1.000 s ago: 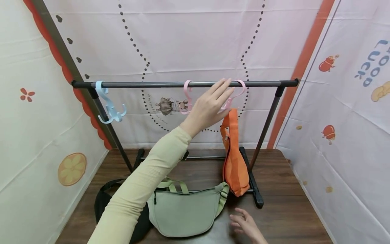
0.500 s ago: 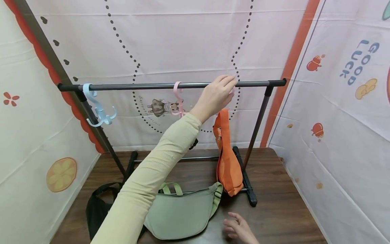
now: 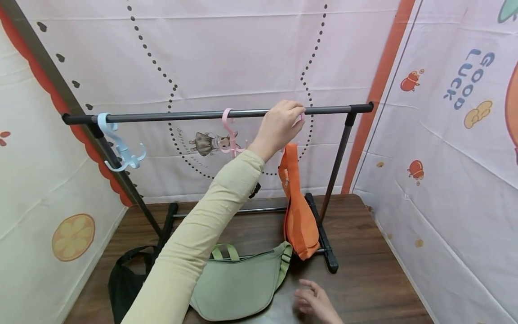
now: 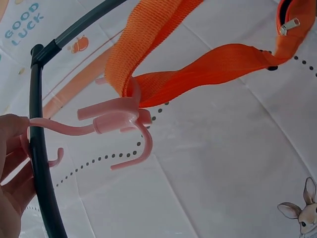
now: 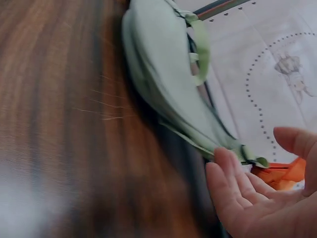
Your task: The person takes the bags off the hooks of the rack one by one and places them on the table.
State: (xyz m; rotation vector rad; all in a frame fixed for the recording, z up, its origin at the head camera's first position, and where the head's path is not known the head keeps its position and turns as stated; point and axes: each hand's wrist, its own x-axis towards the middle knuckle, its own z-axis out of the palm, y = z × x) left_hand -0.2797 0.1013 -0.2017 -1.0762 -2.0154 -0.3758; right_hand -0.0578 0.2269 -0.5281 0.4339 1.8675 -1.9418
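My left hand [image 3: 280,127] is up at the bar, fingers curled over the top of a pink hook [image 4: 114,116] that it grips. From that hook an orange bag [image 3: 301,220] hangs by its strap [image 4: 198,74]. In the left wrist view the hook's lower prongs and the strap show beyond the bar. Low on the right, my right hand [image 3: 317,302] is held over the table, fingers loosely bent and holding nothing. A green bag [image 3: 236,288] lies to its left; in the right wrist view the fingertips overlap the bag's strap end, and contact is unclear.
A black rack bar [image 3: 182,115] spans the back, its legs on the wooden table [image 3: 364,270]. Another pink hook [image 3: 230,135] and a blue hook [image 3: 123,150] hang on it. A black bag [image 3: 125,283] lies front left, partly behind my left sleeve. Printed cloth walls enclose the sides.
My left hand has gone from straight fingers by the right pink hook to curled around its top. The head view has shifted to the right. The right hand has barely moved.
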